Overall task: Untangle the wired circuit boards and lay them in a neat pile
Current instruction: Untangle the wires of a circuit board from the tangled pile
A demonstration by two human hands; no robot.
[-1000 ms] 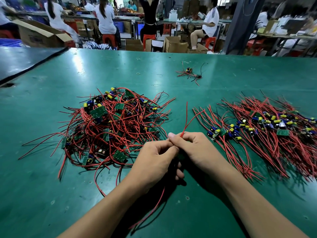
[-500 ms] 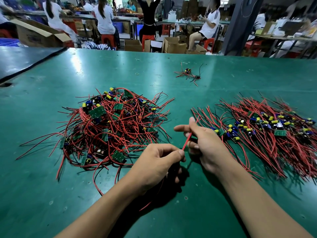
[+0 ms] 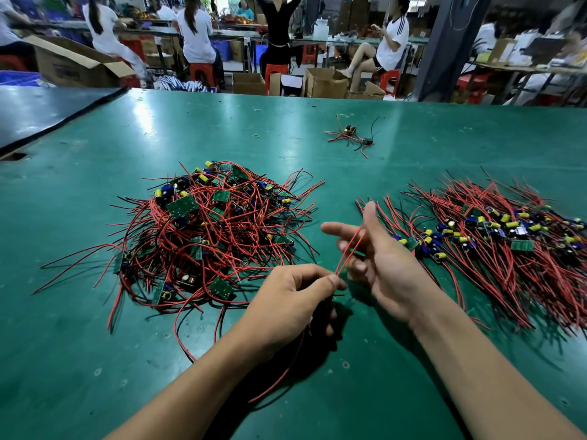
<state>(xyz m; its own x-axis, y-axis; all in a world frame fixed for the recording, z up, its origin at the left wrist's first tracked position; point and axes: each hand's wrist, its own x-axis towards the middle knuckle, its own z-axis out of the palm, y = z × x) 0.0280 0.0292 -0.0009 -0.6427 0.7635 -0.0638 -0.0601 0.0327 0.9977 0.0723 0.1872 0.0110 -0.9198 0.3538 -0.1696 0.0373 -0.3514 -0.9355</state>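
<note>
- Two hands work at the near middle of the green desk (image 3: 95,360). The left hand (image 3: 295,303) pinches a pair of red wires (image 3: 344,262) between thumb and forefinger.
- Right hand (image 3: 386,265): fingers spread and straight, gripping nothing, with the wires running up across them.
- Tangled heap (image 3: 209,230) of boards: left, just beyond the left hand.
- Combed pile (image 3: 495,239): right, beside the right hand.
- Stray board (image 3: 350,131): far, well apart.

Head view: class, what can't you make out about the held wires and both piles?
Head view: any board on the red wires, hidden inside the left hand.
Head view: the neat pile, cut off by the right edge.
Head view: boards in the tangled pile, buried under wires.
</note>
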